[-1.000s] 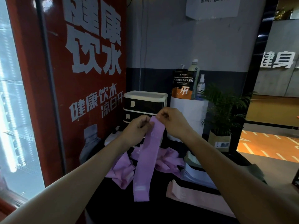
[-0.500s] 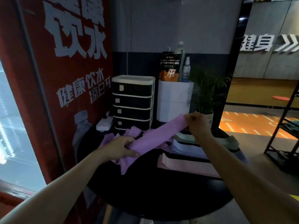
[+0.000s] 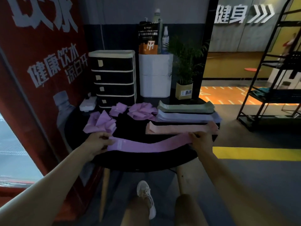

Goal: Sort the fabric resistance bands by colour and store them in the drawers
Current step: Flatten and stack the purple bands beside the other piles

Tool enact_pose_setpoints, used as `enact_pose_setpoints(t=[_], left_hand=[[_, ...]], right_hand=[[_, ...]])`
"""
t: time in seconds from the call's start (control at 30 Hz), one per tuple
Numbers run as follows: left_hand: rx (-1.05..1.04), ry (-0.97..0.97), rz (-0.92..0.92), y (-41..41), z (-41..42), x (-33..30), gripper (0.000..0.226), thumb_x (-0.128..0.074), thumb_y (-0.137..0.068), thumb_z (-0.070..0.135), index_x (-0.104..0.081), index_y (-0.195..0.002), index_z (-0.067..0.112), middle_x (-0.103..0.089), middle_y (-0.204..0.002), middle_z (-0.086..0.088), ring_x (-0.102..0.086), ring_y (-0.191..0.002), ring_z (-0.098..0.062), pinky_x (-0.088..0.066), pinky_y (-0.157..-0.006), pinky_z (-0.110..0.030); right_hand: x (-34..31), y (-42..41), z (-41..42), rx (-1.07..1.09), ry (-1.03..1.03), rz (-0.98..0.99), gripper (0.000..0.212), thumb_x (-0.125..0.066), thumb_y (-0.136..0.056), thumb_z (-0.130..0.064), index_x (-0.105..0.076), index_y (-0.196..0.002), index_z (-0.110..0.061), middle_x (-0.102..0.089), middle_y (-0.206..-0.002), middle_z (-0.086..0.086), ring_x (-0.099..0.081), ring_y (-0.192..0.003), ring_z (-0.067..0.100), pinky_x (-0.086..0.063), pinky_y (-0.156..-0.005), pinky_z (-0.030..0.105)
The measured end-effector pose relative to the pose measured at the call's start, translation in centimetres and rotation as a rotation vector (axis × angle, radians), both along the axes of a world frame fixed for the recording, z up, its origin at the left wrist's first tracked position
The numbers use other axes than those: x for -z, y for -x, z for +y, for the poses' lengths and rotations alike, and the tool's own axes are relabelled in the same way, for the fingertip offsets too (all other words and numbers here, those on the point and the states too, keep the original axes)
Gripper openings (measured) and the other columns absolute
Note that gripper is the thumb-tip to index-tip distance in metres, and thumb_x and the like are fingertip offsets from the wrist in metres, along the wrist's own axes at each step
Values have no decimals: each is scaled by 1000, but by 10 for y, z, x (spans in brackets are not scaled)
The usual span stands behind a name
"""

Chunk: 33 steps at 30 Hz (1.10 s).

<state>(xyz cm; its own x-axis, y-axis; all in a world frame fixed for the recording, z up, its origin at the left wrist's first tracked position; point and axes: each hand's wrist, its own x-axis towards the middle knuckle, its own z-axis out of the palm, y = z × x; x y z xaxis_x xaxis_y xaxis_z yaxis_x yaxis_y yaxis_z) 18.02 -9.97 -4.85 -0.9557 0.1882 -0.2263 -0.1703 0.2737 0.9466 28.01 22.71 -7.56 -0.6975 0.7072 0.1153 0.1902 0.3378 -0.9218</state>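
While my left hand [image 3: 99,141] and right hand [image 3: 201,141] pinch the purple band [image 3: 143,145] taut (ends level), I'd lay it flat on the table [image 3: 130,159].

Both forearms are bare, no sleeves showing. The knees are bare too. 1 pale lace-up sneaker [image 3: 145,195] is visible.

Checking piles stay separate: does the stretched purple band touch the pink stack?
Cannot tell. In the head view the purple band runs close under the pink stack, and the right hand hides where they meet.
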Motion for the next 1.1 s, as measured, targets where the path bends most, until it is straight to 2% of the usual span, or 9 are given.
enact_pose_setpoints(t=[0.1,0.17,0.23,0.33,0.47,0.63,0.87,0.97,1.1], left_hand=[[-132,1,106,-4,9,18,18,-66,-82,-3,-56,-73,9,-55,-72,-8,-51,-66,-16,-47,-45,-12],[-187,84,190,-4,12,27,19,-69,-80,-1,-57,-71,11,-57,-73,-10,-54,-74,-22,-50,-57,-19],[-203,209,276,-5,16,32,14,-71,-78,3,-59,-76,8,-60,-79,-11,-56,-81,-23,-46,-72,-28],[-204,360,396,-13,22,35,15,-69,-81,5,-62,-93,2,-57,-87,-8,-54,-83,-22,-38,-74,-27],[-198,470,577,-22,25,44,20,-63,-83,5,-62,-103,5,-55,-104,-12,-54,-88,-23,-41,-77,-29],[-64,619,607,-26,29,42,24,-50,-87,2,-62,-81,22,-61,-102,-4,-59,-86,-22,-48,-73,-33],[-78,644,632,-21,37,25,15,-58,-86,9,-69,-95,14,-66,-104,-6,-62,-93,-26,-52,-79,-40],[-21,572,676,-9,53,17,12,-61,-86,8,-67,-96,9,-66,-102,-7,-62,-94,-24,-50,-79,-35],[26,525,725,12,73,9,14,-63,-85,11,-64,-99,11,-63,-105,-8,-60,-94,-22,-47,-82,-30]], right_hand=[[11,-13,4,38,-79,-46,23,-59,-90,-14,-67,-74,1,-58,-73,10,-53,-72,24,-33,-63,29],[14,-17,6,48,-158,-76,23,-57,-91,-17,-69,-83,1,-59,-77,11,-56,-76,27,-32,-63,28],[20,-19,8,42,-211,-97,22,-55,-91,-16,-65,-75,-6,-59,-76,13,-56,-75,28,-31,-55,28],[28,-22,8,28,-302,-125,31,-53,-92,-14,-48,-61,-13,-51,-70,10,-49,-69,25,-22,-47,26],[32,-19,10,30,-327,-137,18,-54,-91,-14,-64,-83,0,-65,-87,17,-59,-83,33,-31,-59,27],[39,-15,14,38,-332,-151,9,-54,-86,-9,-63,-84,-5,-63,-95,18,-58,-85,33,-32,-62,28],[27,-10,13,44,-419,-100,11,-58,-85,-13,-66,-87,-6,-64,-97,15,-54,-96,32,-39,-69,31],[6,4,3,8,-425,11,9,-62,-85,-13,-66,-89,-6,-64,-97,15,-57,-96,31,-45,-76,34],[-17,34,-15,-150,-412,61,9,-59,-87,-8,-66,-91,-3,-60,-100,17,-56,-93,30,-40,-74,28]])
